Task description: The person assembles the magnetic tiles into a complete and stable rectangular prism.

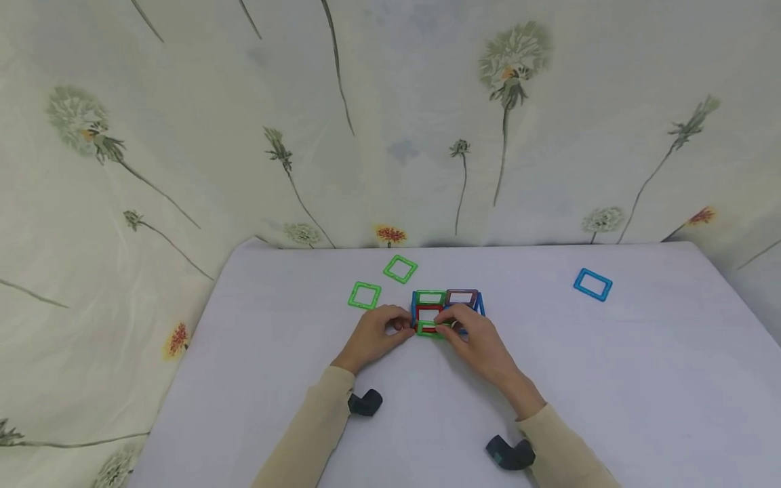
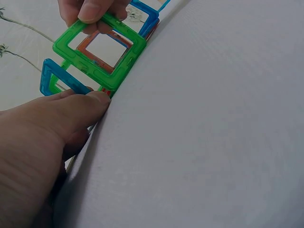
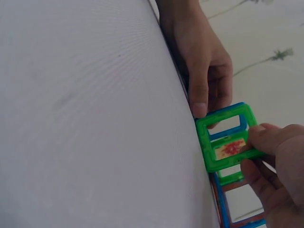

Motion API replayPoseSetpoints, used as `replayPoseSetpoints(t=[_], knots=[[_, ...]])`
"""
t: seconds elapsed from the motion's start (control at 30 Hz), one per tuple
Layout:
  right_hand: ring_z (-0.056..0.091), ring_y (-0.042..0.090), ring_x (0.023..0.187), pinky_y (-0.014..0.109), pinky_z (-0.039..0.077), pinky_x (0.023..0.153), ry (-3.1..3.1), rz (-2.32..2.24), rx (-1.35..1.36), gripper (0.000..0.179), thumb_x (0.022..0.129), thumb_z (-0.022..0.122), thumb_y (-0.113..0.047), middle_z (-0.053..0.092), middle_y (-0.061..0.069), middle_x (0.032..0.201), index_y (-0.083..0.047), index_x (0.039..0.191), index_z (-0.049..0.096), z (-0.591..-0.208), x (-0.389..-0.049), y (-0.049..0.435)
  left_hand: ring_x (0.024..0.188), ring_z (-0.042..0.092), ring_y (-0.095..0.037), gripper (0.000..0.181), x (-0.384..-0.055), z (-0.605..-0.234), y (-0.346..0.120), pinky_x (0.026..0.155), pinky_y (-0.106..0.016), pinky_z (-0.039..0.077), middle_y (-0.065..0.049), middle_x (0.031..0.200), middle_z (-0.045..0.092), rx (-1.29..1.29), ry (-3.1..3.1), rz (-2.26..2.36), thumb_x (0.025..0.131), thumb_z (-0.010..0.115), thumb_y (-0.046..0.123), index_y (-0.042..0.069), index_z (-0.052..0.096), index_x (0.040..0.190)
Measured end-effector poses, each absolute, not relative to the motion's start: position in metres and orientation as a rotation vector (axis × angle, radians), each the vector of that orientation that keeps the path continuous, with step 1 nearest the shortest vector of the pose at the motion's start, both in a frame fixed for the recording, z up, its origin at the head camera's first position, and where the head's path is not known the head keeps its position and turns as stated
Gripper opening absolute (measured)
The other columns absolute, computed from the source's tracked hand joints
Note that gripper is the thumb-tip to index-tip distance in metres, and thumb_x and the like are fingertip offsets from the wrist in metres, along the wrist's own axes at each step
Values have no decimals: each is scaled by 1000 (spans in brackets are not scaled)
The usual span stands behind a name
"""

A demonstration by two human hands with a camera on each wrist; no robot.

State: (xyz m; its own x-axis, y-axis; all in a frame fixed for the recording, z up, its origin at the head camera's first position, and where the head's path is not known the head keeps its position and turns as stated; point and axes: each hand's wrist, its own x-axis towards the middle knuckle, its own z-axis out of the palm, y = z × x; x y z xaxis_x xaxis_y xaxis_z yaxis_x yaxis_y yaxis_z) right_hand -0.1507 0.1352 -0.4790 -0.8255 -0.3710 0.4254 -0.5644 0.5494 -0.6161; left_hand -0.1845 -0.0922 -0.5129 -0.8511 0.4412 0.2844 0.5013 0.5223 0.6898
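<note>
I pinch a green frame [image 3: 204, 145] in the right hand [image 1: 478, 341] at the block of frames [image 1: 446, 298], near the far edge of the surface [image 1: 610, 379], left hand [image 1: 373, 337] touching a blue frame [image 2: 45, 76], whether gripping I cannot tell; this joining step likely wants gentle seating.

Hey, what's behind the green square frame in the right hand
Behind it, the head view shows a red frame, then another green frame with a purple frame beside it. The right hand covers part of that space; what's there is hidden.
</note>
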Motion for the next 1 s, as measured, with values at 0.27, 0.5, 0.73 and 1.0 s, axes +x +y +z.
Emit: replayPoseSetpoints(t=[0.27, 0.5, 0.73, 1.0], knots=[[57, 4, 84, 24, 50, 72, -2525, 1151, 771, 21, 85, 69, -9, 62, -8, 99, -16, 103, 60, -479, -153, 132, 79, 56, -4, 15, -185, -511, -92, 74, -20, 48, 8, 88, 66, -833, -2691, -1226, 85, 71, 21, 17, 68, 99], [57, 4, 85, 25, 51, 72, -2540, 1145, 747, 20, 86, 68, -9, 63, -6, 99, -15, 103, 60, -479, -153, 130, 79, 56, -3, 16, -186, -512, -92, 75, -20, 48, 8, 88, 66, -838, -2690, -1219, 85, 71, 21, 17, 68, 100], [57, 5, 83, 29, 52, 70, -2572, 1136, 708, 19, 86, 68, -11, 63, -5, 98, -16, 103, 60, -478, -153, 129, 79, 55, -4, 16, -185, -513, -93, 75, -20, 48, 9, 88, 66, -836, -2686, -1246, 85, 71, 21, 17, 69, 101], [58, 5, 82, 28, 52, 70, -2565, 1145, 711, 20, 86, 68, -10, 63, -4, 98, -16, 103, 59, -478, -153, 128, 80, 55, -4, 15, -185, -512, -93, 75, -20, 48, 8, 88, 65, -835, -2686, -1273, 85, 71, 20, 17, 69, 100]])
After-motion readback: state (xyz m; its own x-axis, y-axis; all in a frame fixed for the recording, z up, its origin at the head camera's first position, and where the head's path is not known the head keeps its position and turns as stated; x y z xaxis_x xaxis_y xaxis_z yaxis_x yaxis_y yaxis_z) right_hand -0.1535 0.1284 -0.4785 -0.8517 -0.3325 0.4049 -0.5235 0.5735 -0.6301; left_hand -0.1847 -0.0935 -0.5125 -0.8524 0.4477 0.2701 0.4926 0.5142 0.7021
